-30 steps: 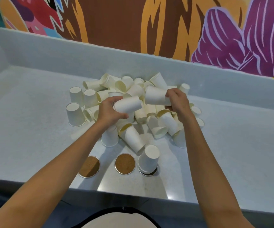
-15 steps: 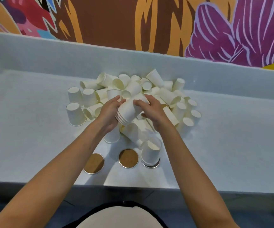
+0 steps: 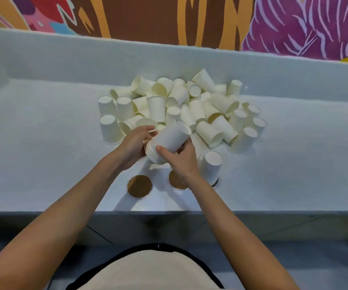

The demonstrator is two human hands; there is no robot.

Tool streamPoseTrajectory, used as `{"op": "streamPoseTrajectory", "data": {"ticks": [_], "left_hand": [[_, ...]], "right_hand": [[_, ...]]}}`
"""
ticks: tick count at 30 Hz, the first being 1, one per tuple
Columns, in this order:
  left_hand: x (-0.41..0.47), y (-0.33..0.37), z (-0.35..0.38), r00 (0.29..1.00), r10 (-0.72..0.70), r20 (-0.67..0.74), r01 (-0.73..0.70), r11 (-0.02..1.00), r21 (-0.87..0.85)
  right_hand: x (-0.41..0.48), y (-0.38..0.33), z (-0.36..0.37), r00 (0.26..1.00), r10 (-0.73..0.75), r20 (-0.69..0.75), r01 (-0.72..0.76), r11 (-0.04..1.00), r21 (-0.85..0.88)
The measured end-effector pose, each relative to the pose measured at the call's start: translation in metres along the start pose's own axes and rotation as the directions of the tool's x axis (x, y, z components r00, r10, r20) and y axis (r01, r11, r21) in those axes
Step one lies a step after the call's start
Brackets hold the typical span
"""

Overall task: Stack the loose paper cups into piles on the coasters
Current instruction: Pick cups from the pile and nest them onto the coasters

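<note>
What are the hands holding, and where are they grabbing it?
Both hold a small stack of nested paper cups, tilted sideways. The left hand grips the rim end; the right hand grips the side wall near the rims.

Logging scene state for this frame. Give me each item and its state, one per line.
nested cups: tilted, held by both hands
left hand: gripping the rim end
right hand: gripping the side
loose cups: jumbled heap, unstacked
left coaster: bare
middle coaster: bare, partly hidden by wrist
upturned cup: on right coaster
</note>
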State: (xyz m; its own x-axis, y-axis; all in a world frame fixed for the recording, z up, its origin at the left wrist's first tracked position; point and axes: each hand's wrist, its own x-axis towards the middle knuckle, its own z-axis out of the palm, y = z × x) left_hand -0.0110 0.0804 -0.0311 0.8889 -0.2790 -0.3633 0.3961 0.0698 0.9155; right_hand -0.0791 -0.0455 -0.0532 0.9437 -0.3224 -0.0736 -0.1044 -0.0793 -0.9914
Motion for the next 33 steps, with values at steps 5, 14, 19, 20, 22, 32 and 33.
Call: {"op": "streamPoseTrajectory", "data": {"ticks": [5,14,19,20,22,32,33], "left_hand": [[-0.011,-0.019,-0.039,0.997,0.077,0.004,-0.073,0.931,0.358],[-0.021,-0.066,-0.082,0.988,-0.116,0.105,-0.048,0.415,0.909],[-0.025,-0.087,-0.080,0.999,0.040,0.034,-0.048,0.436,0.899],[-0.026,-0.088,-0.081,0.998,0.044,0.036,-0.052,0.437,0.898],[-0.027,-0.089,-0.080,0.997,0.049,0.061,-0.076,0.436,0.897],[-0.030,-0.090,-0.076,0.992,0.115,0.059,-0.105,0.456,0.884],[-0.029,-0.090,-0.078,0.992,0.114,0.058,-0.105,0.459,0.882]], "right_hand": [[-0.020,0.021,0.008,0.999,-0.011,0.034,0.017,0.981,-0.196],[-0.039,0.045,0.017,0.986,0.057,0.156,-0.003,0.945,-0.326],[-0.040,0.054,0.027,0.982,0.058,0.181,0.008,0.938,-0.347],[-0.040,0.055,0.029,0.980,0.054,0.192,0.017,0.937,-0.348],[-0.039,0.054,0.033,0.975,0.048,0.217,0.032,0.935,-0.353],[-0.026,0.057,0.038,0.932,0.059,0.357,0.113,0.889,-0.443],[-0.026,0.058,0.039,0.933,0.065,0.354,0.108,0.888,-0.448]]}}
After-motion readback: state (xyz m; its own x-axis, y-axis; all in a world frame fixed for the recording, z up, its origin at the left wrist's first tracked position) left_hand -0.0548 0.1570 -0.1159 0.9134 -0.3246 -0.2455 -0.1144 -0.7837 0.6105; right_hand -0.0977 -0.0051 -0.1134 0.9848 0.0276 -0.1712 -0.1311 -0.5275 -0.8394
